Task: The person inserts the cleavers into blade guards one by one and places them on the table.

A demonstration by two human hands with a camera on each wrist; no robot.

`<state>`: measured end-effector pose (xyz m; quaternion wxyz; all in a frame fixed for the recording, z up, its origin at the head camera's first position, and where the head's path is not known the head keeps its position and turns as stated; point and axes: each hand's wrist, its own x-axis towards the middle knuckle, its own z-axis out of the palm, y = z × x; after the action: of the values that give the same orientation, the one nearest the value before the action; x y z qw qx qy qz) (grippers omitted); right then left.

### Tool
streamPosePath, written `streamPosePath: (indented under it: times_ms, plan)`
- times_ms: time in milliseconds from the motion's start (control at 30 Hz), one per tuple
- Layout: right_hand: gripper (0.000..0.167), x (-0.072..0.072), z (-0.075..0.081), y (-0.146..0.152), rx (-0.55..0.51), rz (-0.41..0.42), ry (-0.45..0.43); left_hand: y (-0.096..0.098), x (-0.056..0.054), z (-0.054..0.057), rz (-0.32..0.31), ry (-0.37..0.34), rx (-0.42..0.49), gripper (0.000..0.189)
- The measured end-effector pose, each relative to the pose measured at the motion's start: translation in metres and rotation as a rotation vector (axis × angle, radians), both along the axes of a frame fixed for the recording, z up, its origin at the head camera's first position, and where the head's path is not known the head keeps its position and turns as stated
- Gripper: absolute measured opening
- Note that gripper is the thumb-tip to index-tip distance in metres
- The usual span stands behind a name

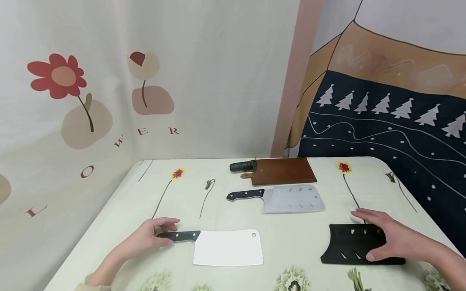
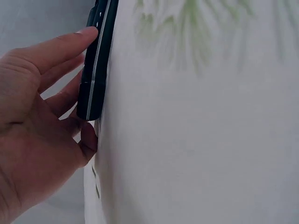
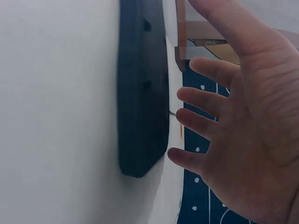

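Observation:
A cleaver [image 1: 227, 247] with a bare blade and black riveted handle lies flat at the front, its handle to the left. My left hand [image 1: 149, 235] is around the handle's end, fingers spread loosely on the far side and thumb on the near side. In the left wrist view the thumb tip appears to touch the black handle [image 2: 96, 60]. On the right lies a black blade sheath [image 1: 340, 244] with several small slots. My right hand [image 1: 400, 238] spreads over its right end; the right wrist view shows straight fingers apart from the sheath [image 3: 142, 102].
Behind the bare cleaver lies a second cleaver [image 1: 245, 195] in a translucent sheath [image 1: 295, 199]. Farther back is a brown sheath [image 1: 284, 170] with a black handle [image 1: 240, 166] at its left. A flower-print cloth [image 1: 291, 234] covers the table; printed curtains [image 1: 218, 81] hang behind.

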<state>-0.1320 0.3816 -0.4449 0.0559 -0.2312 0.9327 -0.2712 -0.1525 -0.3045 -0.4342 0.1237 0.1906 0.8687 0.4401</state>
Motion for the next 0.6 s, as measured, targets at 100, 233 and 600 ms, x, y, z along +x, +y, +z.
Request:
streamPosePath:
  times_ms: [100,233,600]
  plan:
    - [0.096,0.001,-0.004,-0.002,0.011,0.027,0.023,-0.002,-0.002,-0.003,-0.016,-0.003,0.008,0.056]
    - [0.097,0.006,-0.012,-0.005,-0.009,0.055,0.052,-0.005,-0.004,-0.005,-0.053,0.002,0.013,0.055]
    - [0.112,0.004,-0.02,-0.008,-0.039,0.083,0.062,-0.012,-0.004,-0.012,-0.166,0.075,0.072,0.046]
